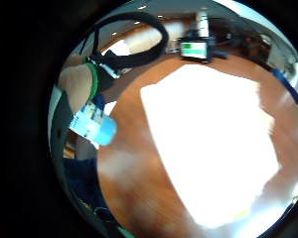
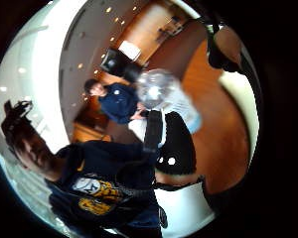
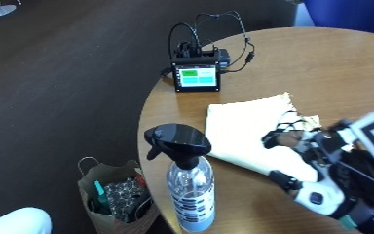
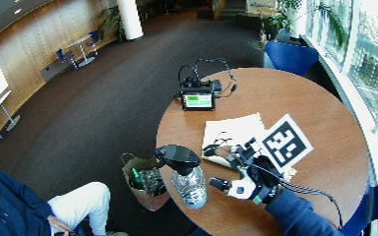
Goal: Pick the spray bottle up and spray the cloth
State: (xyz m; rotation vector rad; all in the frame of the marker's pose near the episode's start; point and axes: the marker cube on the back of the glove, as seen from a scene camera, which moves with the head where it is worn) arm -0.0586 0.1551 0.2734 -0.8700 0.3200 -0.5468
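Outside view: hand (image 3: 304, 161) hovers over cloth (image 3: 245, 126), fingers spread.

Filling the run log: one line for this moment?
right hand: open, over cloth | spray bottle: upright at table edge, not held | spraying: not begun

We see our gloved right hand (image 3: 304, 165) at the lower right of the outside view, fingers (image 3: 274, 139) relaxed and spread, gripping nothing.

Office lounge: café tables (image 4: 81, 44), wood-panelled walls (image 4: 38, 34)
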